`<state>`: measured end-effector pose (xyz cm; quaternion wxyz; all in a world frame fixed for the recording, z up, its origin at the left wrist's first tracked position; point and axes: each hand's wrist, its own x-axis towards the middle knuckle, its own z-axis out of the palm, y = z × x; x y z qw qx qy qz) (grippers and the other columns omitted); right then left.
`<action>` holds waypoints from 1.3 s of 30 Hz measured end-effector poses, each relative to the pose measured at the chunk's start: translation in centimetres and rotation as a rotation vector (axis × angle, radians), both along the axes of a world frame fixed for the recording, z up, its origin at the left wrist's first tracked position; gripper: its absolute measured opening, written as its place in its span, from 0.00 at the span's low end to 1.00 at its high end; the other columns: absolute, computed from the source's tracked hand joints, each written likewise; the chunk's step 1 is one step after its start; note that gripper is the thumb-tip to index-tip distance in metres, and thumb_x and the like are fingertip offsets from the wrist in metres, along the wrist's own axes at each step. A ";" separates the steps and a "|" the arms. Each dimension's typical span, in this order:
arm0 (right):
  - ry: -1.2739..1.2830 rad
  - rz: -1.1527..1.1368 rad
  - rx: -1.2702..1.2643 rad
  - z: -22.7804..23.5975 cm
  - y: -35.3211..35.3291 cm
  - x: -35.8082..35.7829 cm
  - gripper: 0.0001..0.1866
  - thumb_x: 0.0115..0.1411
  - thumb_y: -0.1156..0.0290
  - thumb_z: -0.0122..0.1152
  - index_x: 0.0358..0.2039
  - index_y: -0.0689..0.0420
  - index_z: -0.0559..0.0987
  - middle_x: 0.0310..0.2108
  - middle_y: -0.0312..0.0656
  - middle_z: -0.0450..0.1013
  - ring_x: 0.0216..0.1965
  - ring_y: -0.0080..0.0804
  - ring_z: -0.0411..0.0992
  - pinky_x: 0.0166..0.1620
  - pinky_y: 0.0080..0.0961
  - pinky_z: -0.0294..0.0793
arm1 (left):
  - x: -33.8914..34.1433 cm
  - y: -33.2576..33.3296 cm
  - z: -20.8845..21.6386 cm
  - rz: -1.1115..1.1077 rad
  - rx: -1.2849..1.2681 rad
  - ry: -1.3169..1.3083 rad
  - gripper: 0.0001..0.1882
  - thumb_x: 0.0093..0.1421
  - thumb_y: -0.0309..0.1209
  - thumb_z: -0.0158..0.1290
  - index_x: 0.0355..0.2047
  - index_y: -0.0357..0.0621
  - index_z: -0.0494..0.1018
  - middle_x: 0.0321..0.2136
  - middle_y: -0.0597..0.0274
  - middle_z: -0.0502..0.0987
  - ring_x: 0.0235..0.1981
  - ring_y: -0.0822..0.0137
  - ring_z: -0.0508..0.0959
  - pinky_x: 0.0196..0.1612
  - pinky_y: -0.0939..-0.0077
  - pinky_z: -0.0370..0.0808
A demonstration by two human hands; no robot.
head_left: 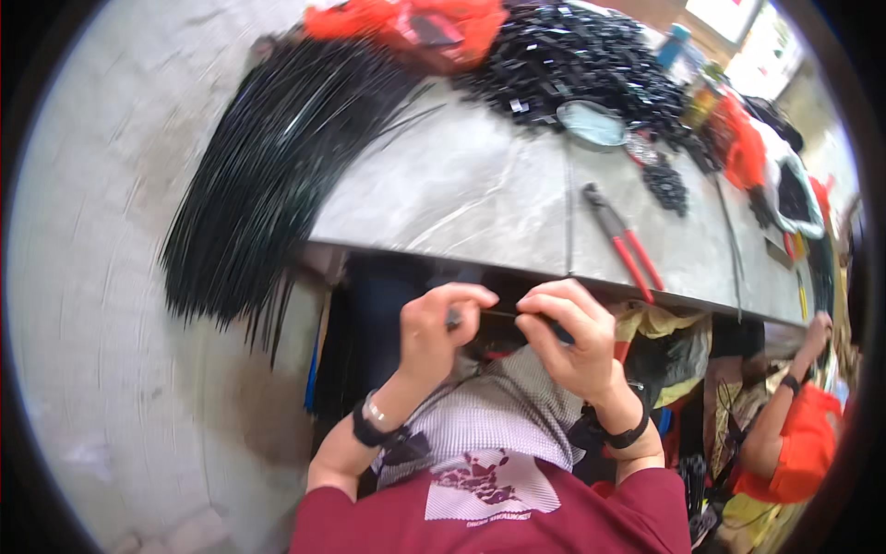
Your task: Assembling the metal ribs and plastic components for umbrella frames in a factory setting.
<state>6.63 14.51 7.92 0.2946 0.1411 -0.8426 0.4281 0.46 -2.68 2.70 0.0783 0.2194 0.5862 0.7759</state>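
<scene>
In front of my body, just off the near table edge, my left hand [432, 331] is closed with thumb and fingers pinched. A small dark bit [452, 319] shows in its grip, too blurred to name. Facing it across a narrow gap, my right hand [580, 334] is pinched too, with something dark partly showing behind its fingers. A faint thin line seems to span the fingertips; its kind is unclear. Nearest on the grey tabletop [443, 194] lie pliers [620, 238] with red handles. A bundle of long black strands [286, 175] hangs over the table's left end.
Short black pieces [581, 60] are heaped at the back, beside a red plastic bag [415, 32] and a pale oval dish [591, 124]. A smaller black cluster [664, 187] lies nearby. At right, a co-worker in an orange-red top [803, 443] reaches to the table.
</scene>
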 end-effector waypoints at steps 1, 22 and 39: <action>0.090 -0.123 0.115 -0.1 1.7 -0.3 0.11 0.47 0.81 0.68 0.32 0.61 0.79 0.31 0.46 0.74 0.31 0.44 0.74 0.36 0.32 0.74 | -0.1 -0.5 0.2 -0.034 0.100 -0.054 0.29 0.72 0.46 0.36 0.34 0.32 0.76 0.12 0.75 0.62 0.14 0.83 0.58 0.20 0.86 0.53; 0.239 -0.796 -0.108 -5.1 2.8 4.6 0.14 0.50 0.81 0.58 0.40 0.59 0.74 0.38 0.46 0.73 0.39 0.49 0.74 0.43 0.36 0.75 | -0.8 5.1 -3.0 -0.455 0.180 -0.279 0.28 0.70 0.53 0.36 0.25 0.45 0.71 0.09 0.74 0.48 0.12 0.77 0.49 0.18 0.80 0.46; -0.251 -0.531 0.664 15.9 7.0 -6.0 0.13 0.47 0.67 0.63 0.32 0.59 0.84 0.33 0.50 0.79 0.39 0.43 0.79 0.43 0.37 0.78 | 0.4 3.1 -5.6 -0.404 0.130 -0.339 0.26 0.69 0.53 0.40 0.25 0.46 0.72 0.10 0.73 0.51 0.14 0.77 0.52 0.20 0.79 0.48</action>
